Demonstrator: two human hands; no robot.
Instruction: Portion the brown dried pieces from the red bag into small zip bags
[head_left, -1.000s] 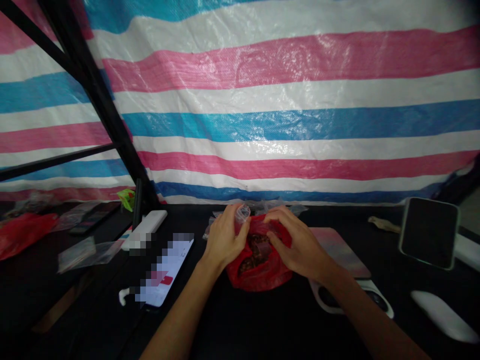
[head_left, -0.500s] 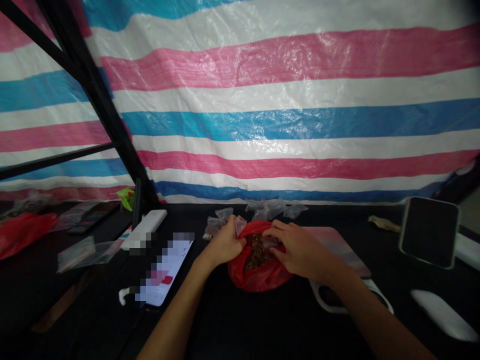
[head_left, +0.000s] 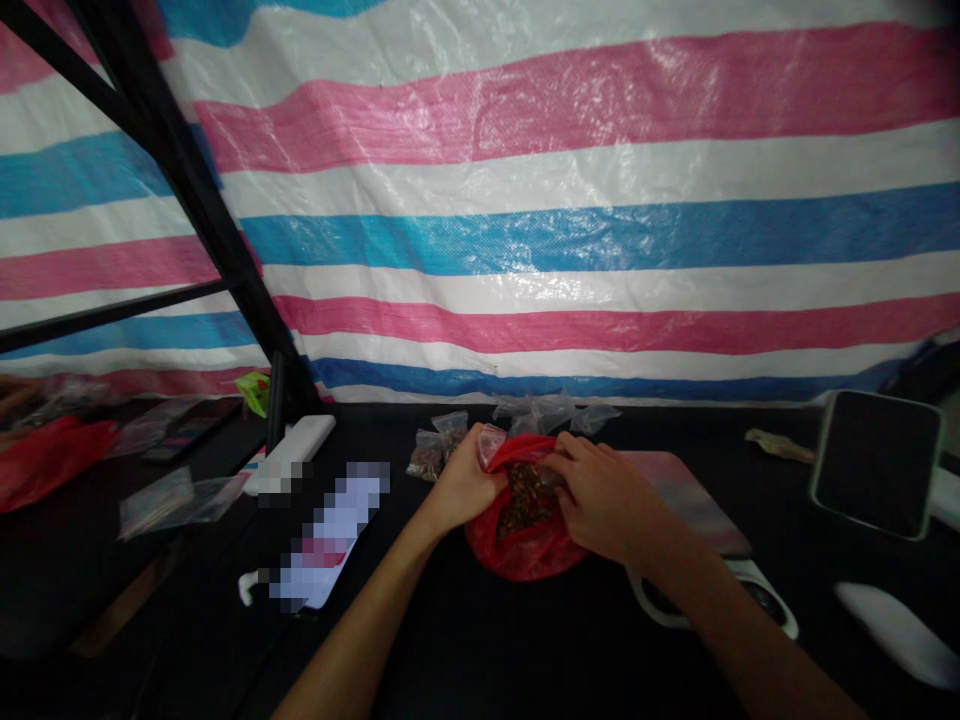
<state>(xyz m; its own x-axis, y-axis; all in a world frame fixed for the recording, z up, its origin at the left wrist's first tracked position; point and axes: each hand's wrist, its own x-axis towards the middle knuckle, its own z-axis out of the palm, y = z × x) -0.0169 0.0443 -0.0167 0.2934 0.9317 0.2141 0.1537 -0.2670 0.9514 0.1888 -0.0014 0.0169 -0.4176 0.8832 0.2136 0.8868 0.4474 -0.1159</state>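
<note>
A red plastic bag (head_left: pixel 525 560) stands open on the black table, with brown, dried, loose bits (head_left: pixel 525 497) inside. My left hand (head_left: pixel 472 482) is closed on its left rim. Just behind those fingers, a small clear zip bag with a red seal line (head_left: pixel 491 440) sticks up; whether the hand also grips it is unclear. At the right side of the opening, my right hand (head_left: pixel 596 490) has its fingertips in the bag, pinching what looks like a small clear plastic bag (head_left: pixel 551 478), mostly hidden. Small filled zip bags (head_left: pixel 427 455) lie beyond my left hand.
Clear plastic bags (head_left: pixel 536 412) lie behind the red bag. A phone (head_left: pixel 337 535), a white box-shaped device (head_left: pixel 300 447) and flat clear bags (head_left: pixel 157 505) are to the left. On the right are a pinkish flat panel (head_left: pixel 690 495), a dark-screened device (head_left: pixel 877 465) and a white mouse (head_left: pixel 892 630).
My right fingers have closed more and sunk deeper into the red bag's opening. The whole view has shifted slightly. My left hand keeps its hold on the rim.
</note>
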